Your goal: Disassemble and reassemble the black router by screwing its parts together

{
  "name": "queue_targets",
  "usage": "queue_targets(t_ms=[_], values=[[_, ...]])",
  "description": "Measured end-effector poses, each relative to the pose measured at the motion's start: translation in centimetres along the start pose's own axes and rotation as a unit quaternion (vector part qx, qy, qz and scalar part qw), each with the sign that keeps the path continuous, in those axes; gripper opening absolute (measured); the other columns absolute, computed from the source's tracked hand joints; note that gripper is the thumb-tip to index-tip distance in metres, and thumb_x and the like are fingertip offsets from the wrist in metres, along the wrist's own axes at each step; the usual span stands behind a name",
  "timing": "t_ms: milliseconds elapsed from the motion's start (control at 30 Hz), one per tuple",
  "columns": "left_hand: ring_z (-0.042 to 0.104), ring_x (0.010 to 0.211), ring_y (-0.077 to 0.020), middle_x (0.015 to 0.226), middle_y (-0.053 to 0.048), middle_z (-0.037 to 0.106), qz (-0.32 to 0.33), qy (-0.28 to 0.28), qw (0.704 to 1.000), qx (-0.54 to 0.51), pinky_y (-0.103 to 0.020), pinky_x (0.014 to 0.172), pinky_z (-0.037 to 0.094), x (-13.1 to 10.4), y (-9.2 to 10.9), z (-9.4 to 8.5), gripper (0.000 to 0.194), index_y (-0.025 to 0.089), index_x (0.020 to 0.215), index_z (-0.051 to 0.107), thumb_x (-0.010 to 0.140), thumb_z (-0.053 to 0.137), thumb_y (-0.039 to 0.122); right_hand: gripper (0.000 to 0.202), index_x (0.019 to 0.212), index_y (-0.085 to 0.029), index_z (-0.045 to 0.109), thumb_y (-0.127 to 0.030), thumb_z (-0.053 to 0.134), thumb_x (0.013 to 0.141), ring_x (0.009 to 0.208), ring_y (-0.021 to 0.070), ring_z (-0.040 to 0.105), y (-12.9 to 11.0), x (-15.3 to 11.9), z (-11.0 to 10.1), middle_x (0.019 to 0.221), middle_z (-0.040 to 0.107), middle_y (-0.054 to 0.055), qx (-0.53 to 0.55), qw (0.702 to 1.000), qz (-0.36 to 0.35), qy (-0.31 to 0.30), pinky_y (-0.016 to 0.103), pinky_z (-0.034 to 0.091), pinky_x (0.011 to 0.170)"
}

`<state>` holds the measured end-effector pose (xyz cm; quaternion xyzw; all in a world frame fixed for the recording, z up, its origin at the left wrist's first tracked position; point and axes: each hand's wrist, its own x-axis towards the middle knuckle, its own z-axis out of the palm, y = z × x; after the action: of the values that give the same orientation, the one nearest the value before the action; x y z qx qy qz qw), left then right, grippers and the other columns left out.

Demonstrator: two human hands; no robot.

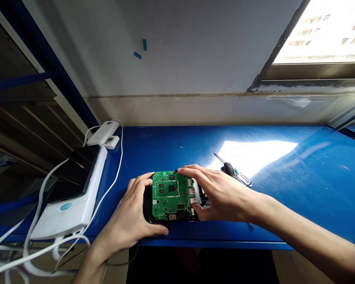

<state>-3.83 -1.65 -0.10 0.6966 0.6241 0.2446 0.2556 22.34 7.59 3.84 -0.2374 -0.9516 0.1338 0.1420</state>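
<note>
A green circuit board [170,199] with several chips and metal ports along its right edge lies face up in a shallow black case [147,201], near the front of the blue table. My left hand [131,217] wraps round the case's left side, thumb along the front edge and fingers at the far left corner. On the other side, my right hand [217,193] grips the board's right end, with fingers at the far edge and thumb by the ports. Behind the right hand, a white and black item is mostly hidden.
Just beyond my right hand lie a black-handled screwdriver [229,169] and a small metal-framed tool [244,178]. A tiny screw-like piece [181,147] is farther back. To the left stand a white device with a phone [77,173], a power strip [104,132] and white cables [120,157].
</note>
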Motion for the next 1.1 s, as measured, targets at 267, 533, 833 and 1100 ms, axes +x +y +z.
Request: queue_targets(t_ms=[267,533,833,1100], values=[[0.043,0.147,-0.0390,0.158,-0.016,0.040,-0.016,0.006,1.000,0.004,-0.062,0.119,0.039,-0.1,-0.1,0.2,0.114,0.031,0.149,0.024,0.061,0.096,0.037,0.079,0.152,-0.011,0.040,-0.018,0.068,0.078,0.110,0.0347,0.074,-0.2,0.3,-0.4,0.141,0.064,0.023,0.004,1.000,0.007,-0.024,0.047,0.065,0.085],[0.038,0.148,-0.0388,0.159,-0.010,0.045,0.005,-0.026,0.999,0.034,-0.059,0.120,0.039,0.1,0.0,-0.1,0.104,0.032,0.153,0.040,0.063,0.094,0.039,0.071,0.150,-0.006,0.045,-0.021,0.064,0.083,0.138,0.0359,0.059,-0.2,0.1,-0.3,0.143,0.065,0.023,-0.005,0.999,-0.027,-0.037,0.049,0.058,0.107],[0.040,0.147,-0.0413,0.162,-0.005,0.041,-0.003,-0.029,0.999,0.042,-0.066,0.116,0.042,0.0,0.1,-0.2,0.076,0.039,0.134,0.060,0.065,0.093,0.040,0.037,0.134,-0.012,0.062,-0.019,0.057,0.098,0.129,0.0303,0.068,0.2,-1.2,-0.2,0.132,0.074,0.017,-0.059,0.995,-0.043,0.069,0.048,0.062,0.103],[0.038,0.148,-0.0425,0.164,-0.003,0.039,-0.004,-0.038,0.997,0.071,-0.067,0.113,0.045,-0.3,0.1,-0.1,0.072,0.041,0.137,0.057,0.072,0.087,0.050,0.026,0.121,-0.018,0.067,-0.029,0.052,0.103,0.092,0.0265,0.078,3.4,-5.5,-3.8,0.108,0.080,0.012,-0.120,0.978,0.096,0.144,0.045,0.065,0.081]])
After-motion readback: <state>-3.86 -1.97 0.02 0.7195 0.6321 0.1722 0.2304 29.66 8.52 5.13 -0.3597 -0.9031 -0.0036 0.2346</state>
